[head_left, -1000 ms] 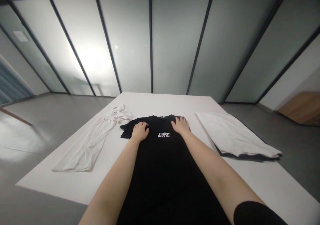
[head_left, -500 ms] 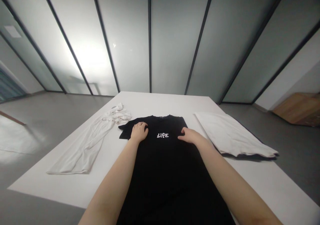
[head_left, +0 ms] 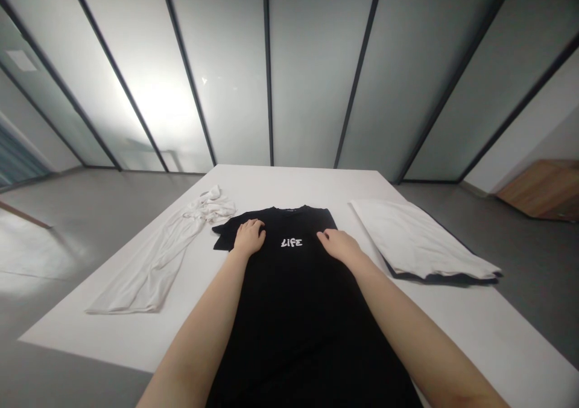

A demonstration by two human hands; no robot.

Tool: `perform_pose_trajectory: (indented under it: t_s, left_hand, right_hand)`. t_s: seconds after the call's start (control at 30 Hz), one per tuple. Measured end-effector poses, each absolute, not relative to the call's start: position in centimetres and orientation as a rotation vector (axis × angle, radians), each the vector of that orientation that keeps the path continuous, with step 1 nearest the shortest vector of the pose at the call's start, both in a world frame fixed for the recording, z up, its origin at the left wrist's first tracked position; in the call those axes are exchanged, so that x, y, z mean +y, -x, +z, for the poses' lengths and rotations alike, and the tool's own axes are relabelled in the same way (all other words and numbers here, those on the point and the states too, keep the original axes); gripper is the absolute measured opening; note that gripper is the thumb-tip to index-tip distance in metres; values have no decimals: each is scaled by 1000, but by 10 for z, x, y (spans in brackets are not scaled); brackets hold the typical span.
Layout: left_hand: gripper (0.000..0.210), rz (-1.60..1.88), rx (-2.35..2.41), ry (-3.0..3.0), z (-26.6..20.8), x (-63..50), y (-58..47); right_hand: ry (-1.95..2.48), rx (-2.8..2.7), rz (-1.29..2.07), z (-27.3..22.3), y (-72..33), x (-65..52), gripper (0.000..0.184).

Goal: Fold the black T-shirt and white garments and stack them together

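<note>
A black T-shirt (head_left: pixel 292 287) lies spread on the white table, its collar at the far end and white lettering (head_left: pixel 291 243) on the chest, upside down to me. Its lower part merges with the black at the bottom of the view. My left hand (head_left: pixel 249 236) rests palm down on the shirt's left side, beside the short sleeve (head_left: pixel 222 233), fingers loosely extended. On the opposite side, my right hand (head_left: pixel 340 244) touches the shirt near its right edge, thumb and fingertips drawn together on the cloth. No sleeve shows on that right side.
A rumpled white garment (head_left: pixel 149 263) stretches along the left of the white table (head_left: pixel 298 181). At the right lies a flat white cloth (head_left: pixel 420 236) with dark fabric under it. Frosted glass panels (head_left: pixel 312 82) stand behind; a wooden piece (head_left: pixel 538 188) is at far right.
My right hand's thumb and fingers have come closer together, and the hand has shifted slightly left over the shirt. My left hand stays in place on the cloth. The view has tilted a little.
</note>
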State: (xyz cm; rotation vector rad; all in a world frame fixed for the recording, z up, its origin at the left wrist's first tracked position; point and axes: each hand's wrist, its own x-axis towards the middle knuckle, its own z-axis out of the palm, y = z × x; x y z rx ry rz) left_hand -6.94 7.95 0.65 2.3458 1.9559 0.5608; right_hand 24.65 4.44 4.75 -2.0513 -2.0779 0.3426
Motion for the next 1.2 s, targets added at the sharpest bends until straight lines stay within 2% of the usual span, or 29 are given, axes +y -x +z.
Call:
perform_pose_trajectory:
  t_s: [0.2,0.3,0.4,0.5,0.57,0.7,0.9,1.1,1.2]
  left_hand:
    - [28,509,1981,-2350,11,78,67]
    - [32,469,2008,-2330,13,77,65]
    - [51,373,2079,-2268,14,75,62]
    - [71,260,2143,-2223,13,74,60]
    - [75,216,2183,-2200,11,75,59]
    - [73,197,2235,-2143,9,79,60]
    - [67,293,2150,-2178,5,87,68]
    - [62,394,2137,-2176,1,89,71]
    - [62,391,2154,-2160,2,88,71]
  right_hand:
    - [1752,-2054,130,29,-253,58,46]
    - [1692,-2277,141,7,-251,62,56]
    - [1815,-2421,205,-6,-248,61,70]
    - [1850,-2434,217,-7,-246,60,73]
    - [1854,-2426,220,-4,-245,59,73]
    - [1860,-2412,200,-1,-244,56,72]
    - [1652,-2294,136,7,-238,48,52]
    - [1777,-2363,288,0,-226,39,64]
    - [1651,-2327,422,-1,-230,42,61]
